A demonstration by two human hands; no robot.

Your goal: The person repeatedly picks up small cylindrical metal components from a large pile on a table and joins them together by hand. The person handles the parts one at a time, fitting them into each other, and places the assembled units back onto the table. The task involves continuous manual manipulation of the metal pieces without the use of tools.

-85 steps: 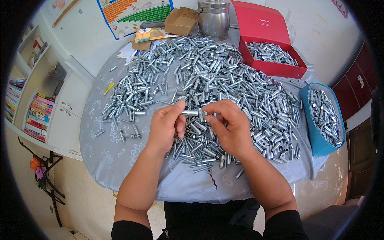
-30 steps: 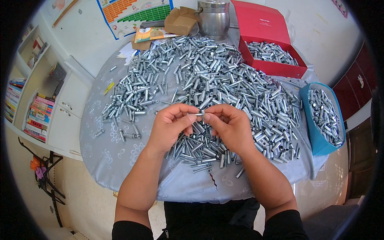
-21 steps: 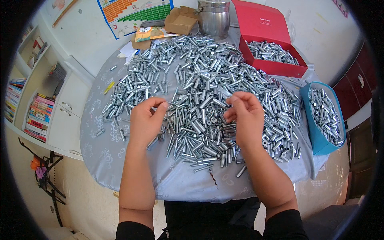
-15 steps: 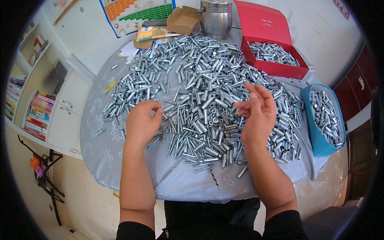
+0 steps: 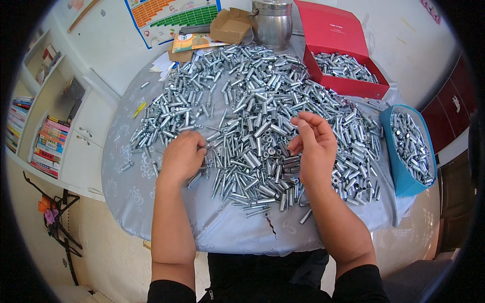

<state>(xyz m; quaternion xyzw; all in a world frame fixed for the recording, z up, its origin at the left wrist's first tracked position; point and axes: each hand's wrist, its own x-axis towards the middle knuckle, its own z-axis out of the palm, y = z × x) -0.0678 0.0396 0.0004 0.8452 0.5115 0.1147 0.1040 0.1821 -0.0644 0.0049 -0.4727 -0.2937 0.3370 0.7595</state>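
Treating our view as a clock face, we look down at a wide heap of shiny silver metal bolts and tubular sleeves [image 5: 252, 160], spread over the middle of a round table under a silver-grey, flower-patterned cloth [image 5: 136, 199]. Our bare left hand [image 5: 183, 156] is at nine o'clock, fingers curled in at the heap's near-left fringe; we cannot tell whether they pinch a part. Our bare right hand [image 5: 317, 147], at three o'clock, is loosely cupped above the heap, with no part visible in its fingers. Because the pieces lie crossed and tangled, drawing one out could set neighbours sliding. A loose silver metal cylinder [image 5: 305, 216] between four and five o'clock could roll toward us off the slippery-looking cloth if a forearm brushes it. Near half past five, a dark jagged slit [image 5: 271, 228], probably a tear, could snag a part or widen under a tug. At three o'clock, beyond the right hand, a tall blue open-topped bin [image 5: 402, 174] brims with similar parts at the table's edge; a knocking elbow could spill it.
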